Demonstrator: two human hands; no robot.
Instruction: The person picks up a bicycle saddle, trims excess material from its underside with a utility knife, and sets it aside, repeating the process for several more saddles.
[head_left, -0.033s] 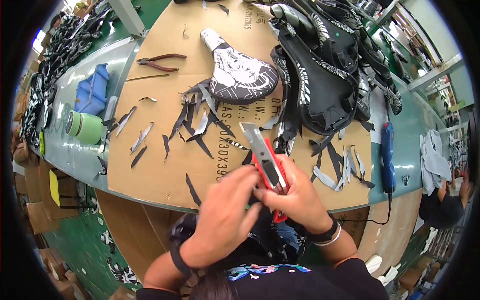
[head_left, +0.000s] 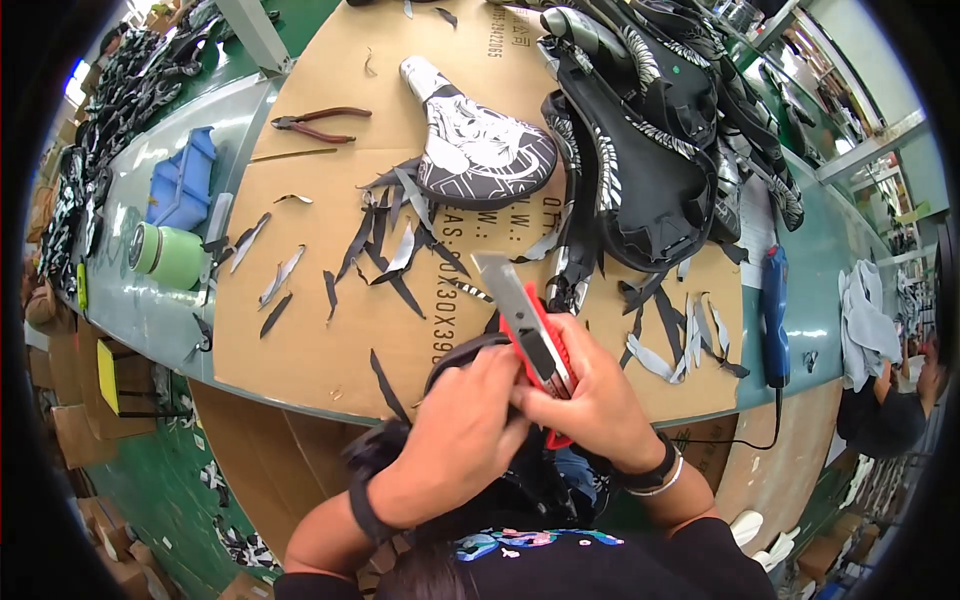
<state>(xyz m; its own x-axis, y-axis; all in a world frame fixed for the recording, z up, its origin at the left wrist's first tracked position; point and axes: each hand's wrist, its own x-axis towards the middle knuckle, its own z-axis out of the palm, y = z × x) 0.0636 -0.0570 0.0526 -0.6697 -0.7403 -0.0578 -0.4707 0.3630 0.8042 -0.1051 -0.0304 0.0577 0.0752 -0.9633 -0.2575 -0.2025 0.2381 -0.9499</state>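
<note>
My right hand (head_left: pixel 592 395) is wrapped round a red utility knife (head_left: pixel 537 342), its wide metal blade out and pointing away to the upper left. Close beside it, my left hand (head_left: pixel 462 425) has its fingers curled in on a black bicycle saddle (head_left: pixel 468 353), whose rim shows above the knuckles. Most of that saddle is hidden under my hands, over the table's near edge. Beyond them lies a saddle with a black-and-white printed cover (head_left: pixel 485 150). Dark and silvery trimmed strips (head_left: pixel 385 245) are scattered around it.
Several black saddles (head_left: pixel 655 190) are heaped at the back right. Red-handled pliers (head_left: pixel 325 125) lie at the left of the cardboard sheet (head_left: pixel 330 365). A blue corded tool (head_left: pixel 775 310) rests at the right, a green jar (head_left: pixel 168 255) and blue bin (head_left: pixel 183 180) at the left.
My left fingers have closed in, and the black saddle's rim has come up above that hand. The knife blade has shifted slightly down and left.
</note>
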